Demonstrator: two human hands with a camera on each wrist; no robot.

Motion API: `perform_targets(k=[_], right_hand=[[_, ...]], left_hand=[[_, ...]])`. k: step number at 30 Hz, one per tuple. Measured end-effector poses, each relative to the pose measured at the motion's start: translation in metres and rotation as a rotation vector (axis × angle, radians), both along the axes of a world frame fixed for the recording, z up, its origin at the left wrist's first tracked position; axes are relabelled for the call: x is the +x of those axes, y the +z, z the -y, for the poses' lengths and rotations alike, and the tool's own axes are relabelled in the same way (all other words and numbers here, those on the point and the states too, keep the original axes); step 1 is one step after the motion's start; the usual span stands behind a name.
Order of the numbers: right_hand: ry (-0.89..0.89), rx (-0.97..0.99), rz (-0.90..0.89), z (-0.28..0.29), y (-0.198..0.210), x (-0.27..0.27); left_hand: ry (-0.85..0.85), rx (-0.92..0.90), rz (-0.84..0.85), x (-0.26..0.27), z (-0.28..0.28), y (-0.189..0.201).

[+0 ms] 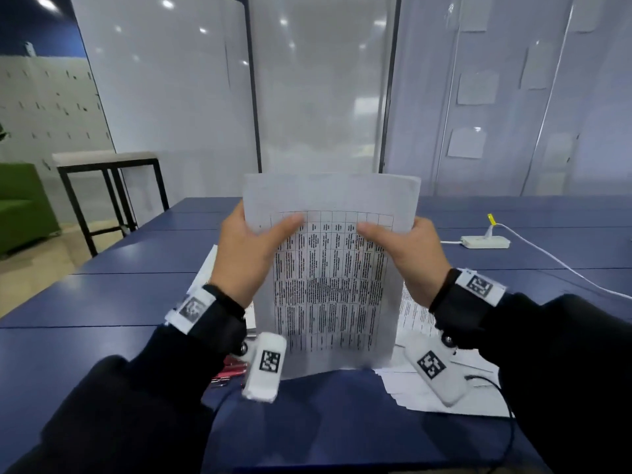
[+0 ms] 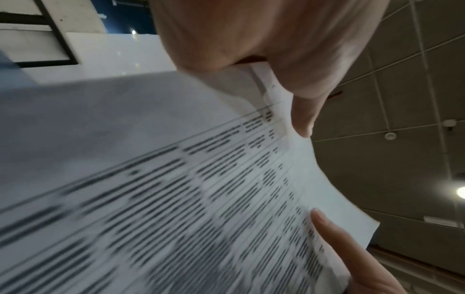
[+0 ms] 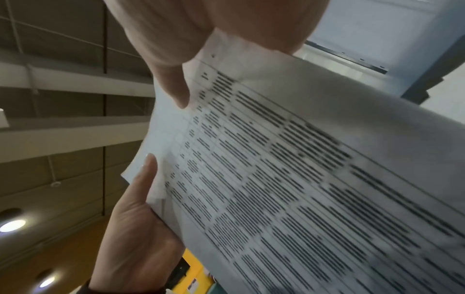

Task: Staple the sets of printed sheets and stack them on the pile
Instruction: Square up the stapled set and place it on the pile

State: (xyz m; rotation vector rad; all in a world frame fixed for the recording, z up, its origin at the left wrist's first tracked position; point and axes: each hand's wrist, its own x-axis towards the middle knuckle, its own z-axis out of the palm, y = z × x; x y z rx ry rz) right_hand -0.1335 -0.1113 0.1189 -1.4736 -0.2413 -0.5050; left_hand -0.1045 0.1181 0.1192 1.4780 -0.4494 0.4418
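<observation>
You had the set of printed sheets (image 1: pixel 330 268) upright above the table's (image 1: pixel 136 295) near edge, left hand (image 1: pixel 248 254) and right hand (image 1: pixel 407 254) pinching its side edges, probably squaring it up for stapling.

sleeves (image 1: pixel 564 354): black, long
wrist straps (image 1: pixel 455 302): black bands with white square-coded tags
wrist cameras (image 1: pixel 265 366): white oblong housings, coded tags on top
cable (image 1: pixel 509 436): thin, black

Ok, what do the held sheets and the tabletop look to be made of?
Sheets: thin matte white paper, printed with a black table; they curve where both hands, left hand and right hand, pinch them. Tabletop: smooth dark blue panels with seams, probably laminate or painted board; hard to tell.
</observation>
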Motion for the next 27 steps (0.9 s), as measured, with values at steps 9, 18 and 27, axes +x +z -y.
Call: perform_targets(k=[9,18,27], right_hand=[[0.030,0.080,0.051,0.001,0.025,0.003],[0.005,0.087,0.027,-0.004,0.025,0.006],[0.020,0.063,-0.053,-0.005,0.002,-0.002]], left_hand=[[-0.083,-0.083,-0.025,-0.006,-0.002,0.011],[-0.094,-0.101,-0.051,-0.005,0.001,0.014],[-0.136,-0.038,-0.166,-0.012,-0.001,-0.015]])
